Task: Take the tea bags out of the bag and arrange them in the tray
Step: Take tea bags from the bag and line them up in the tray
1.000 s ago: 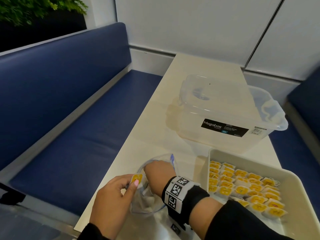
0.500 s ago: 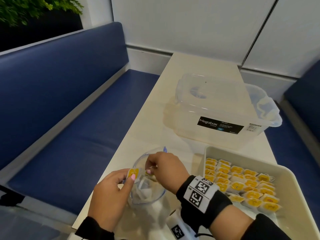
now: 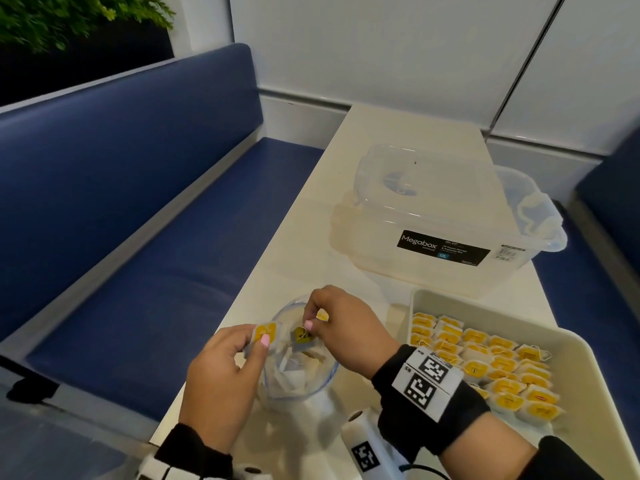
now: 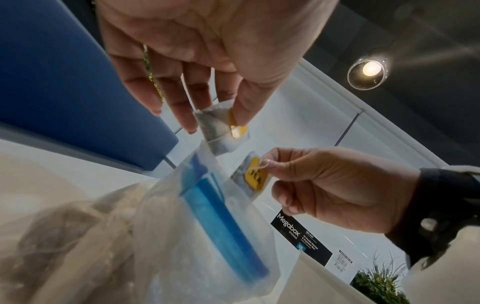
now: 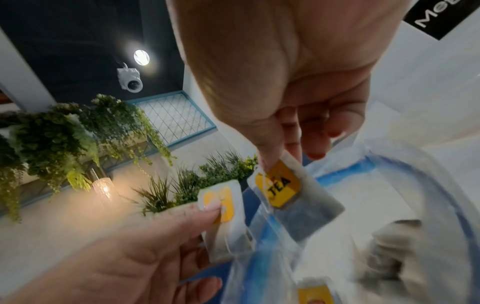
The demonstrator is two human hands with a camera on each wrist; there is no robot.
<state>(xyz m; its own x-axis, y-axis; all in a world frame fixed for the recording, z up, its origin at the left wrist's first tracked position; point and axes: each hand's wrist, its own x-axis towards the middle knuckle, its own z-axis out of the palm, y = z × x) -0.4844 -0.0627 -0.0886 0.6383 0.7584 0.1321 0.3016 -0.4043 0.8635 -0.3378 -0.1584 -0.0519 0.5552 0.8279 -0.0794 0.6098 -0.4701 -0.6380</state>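
A clear zip bag (image 3: pixel 298 372) with a blue seal lies open on the table's near end, with several tea bags inside. My left hand (image 3: pixel 258 336) pinches a yellow-tagged tea bag (image 3: pixel 266 335) at the bag's left rim. Just above the bag's mouth, my right hand (image 3: pixel 311 322) pinches a second tea bag (image 3: pixel 304 336) by its top. The wrist views show both pinches: the left hand's tea bag (image 4: pixel 221 129) and the right hand's tea bag (image 5: pixel 291 195) with a tag marked TEA. The cream tray (image 3: pixel 485 306) on the right holds rows of tea bags (image 3: pixel 485 362).
A clear Megabox storage box (image 3: pixel 443 230) with its lid on stands behind the tray. A blue bench (image 3: pixel 138 271) runs along the narrow table's (image 3: pixel 311 220) left edge. The tray's near right part (image 3: pixel 588 393) is bare.
My right hand, which was reaching down into the zip bag, has come up out of it with a tea bag pinched. My left hand has kept its tea bag at the rim.
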